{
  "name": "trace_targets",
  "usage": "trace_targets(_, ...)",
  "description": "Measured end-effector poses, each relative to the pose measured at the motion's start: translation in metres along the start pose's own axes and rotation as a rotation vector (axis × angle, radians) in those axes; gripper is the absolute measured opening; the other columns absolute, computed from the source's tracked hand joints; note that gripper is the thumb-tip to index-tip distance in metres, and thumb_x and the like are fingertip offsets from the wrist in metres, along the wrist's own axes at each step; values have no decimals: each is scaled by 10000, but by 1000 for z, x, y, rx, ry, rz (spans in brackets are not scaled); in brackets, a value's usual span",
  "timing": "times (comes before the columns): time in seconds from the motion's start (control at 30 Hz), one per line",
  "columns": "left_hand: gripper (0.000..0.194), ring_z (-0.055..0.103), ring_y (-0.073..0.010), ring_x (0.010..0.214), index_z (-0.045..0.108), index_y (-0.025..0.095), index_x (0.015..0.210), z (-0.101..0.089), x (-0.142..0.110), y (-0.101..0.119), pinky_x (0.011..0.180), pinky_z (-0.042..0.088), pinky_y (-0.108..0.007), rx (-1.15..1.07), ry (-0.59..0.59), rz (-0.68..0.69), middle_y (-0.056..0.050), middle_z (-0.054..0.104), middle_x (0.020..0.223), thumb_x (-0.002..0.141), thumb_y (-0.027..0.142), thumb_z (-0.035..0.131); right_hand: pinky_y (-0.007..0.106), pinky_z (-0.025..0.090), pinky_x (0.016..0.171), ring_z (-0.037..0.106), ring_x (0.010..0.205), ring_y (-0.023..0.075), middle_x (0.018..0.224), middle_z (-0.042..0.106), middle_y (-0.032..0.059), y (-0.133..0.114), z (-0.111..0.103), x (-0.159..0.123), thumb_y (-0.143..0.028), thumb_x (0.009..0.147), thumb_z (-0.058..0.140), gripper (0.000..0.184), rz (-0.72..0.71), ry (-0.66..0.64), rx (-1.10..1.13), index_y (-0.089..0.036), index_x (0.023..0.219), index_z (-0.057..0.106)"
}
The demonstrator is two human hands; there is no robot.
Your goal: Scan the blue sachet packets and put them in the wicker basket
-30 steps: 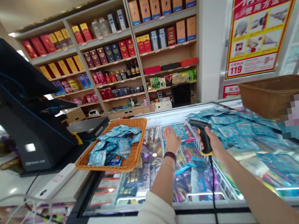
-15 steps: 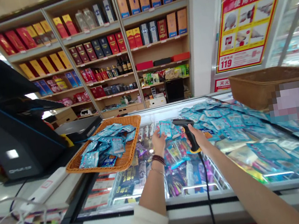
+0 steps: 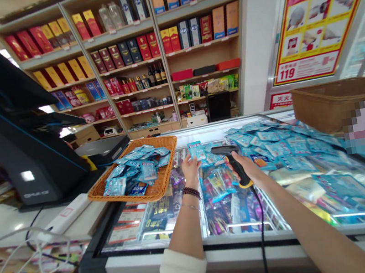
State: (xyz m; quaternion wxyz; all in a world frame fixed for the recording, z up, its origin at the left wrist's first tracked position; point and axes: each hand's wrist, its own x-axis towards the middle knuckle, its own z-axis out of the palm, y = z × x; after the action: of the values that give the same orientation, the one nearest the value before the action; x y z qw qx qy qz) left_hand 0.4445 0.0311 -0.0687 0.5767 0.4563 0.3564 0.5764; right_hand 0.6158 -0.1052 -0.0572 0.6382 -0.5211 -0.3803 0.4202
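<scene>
My left hand (image 3: 191, 169) is closed on a blue snack packet (image 3: 196, 151), held upright over the glass-topped freezer (image 3: 146, 256). Just to its right, my right hand (image 3: 244, 167) wraps round the handle of a black barcode scanner (image 3: 236, 165), whose head points left toward the packet. A black cable runs from the scanner down over the freezer's front edge. On the left, an orange wicker basket (image 3: 165, 183) holds many similar blue packets. More blue packets (image 3: 280, 139) lie in a spread heap on the glass to the right.
A black point-of-sale terminal (image 3: 28, 147) stands at the left, with white cables (image 3: 38, 256) below it. A brown basket (image 3: 317, 110) sits at the back right. Shelves of boxed goods (image 3: 129, 52) line the rear wall, beside a red fire-hydrant poster (image 3: 322, 13).
My left hand has carried the blue packet a little left, away from the scanner head, and the packet stands more clear of the heap. The whole view has shifted slightly.
</scene>
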Motion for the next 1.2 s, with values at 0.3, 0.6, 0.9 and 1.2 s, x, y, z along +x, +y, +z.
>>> trace_targets(0.3,296,794,-191,862,729,159,1147,-1,-5,8,902,657,-355,-75,6,-89,-73,794,889,877,236,819,249,371,330,462,363,119,479,549,-25,-13,7,-9,-847,762,765,630,13,-103,-42,-237,747,605)
trace_targets(0.6,336,761,-175,785,736,169,1103,-1,-4,7,878,650,-365,-163,25,-106,-34,763,808,801,198,881,253,376,335,461,374,120,491,547,-25,-19,8,-12,-869,760,754,647,10,-147,-62,-245,737,587)
trace_targets(0.9,321,760,-168,797,725,178,1088,-5,-3,5,920,646,-388,-168,-22,-110,-33,768,832,808,208,878,249,384,339,474,394,107,573,594,-18,-19,9,-12,-868,732,784,659,5,-117,-52,-235,768,606)
trace_targets(1.2,374,728,-150,726,688,169,1004,-3,-3,16,835,649,-353,-166,48,-124,-21,742,797,744,261,940,258,407,339,503,397,123,629,622,-5,-11,16,-9,-750,804,782,530,62,-109,-11,-240,836,641)
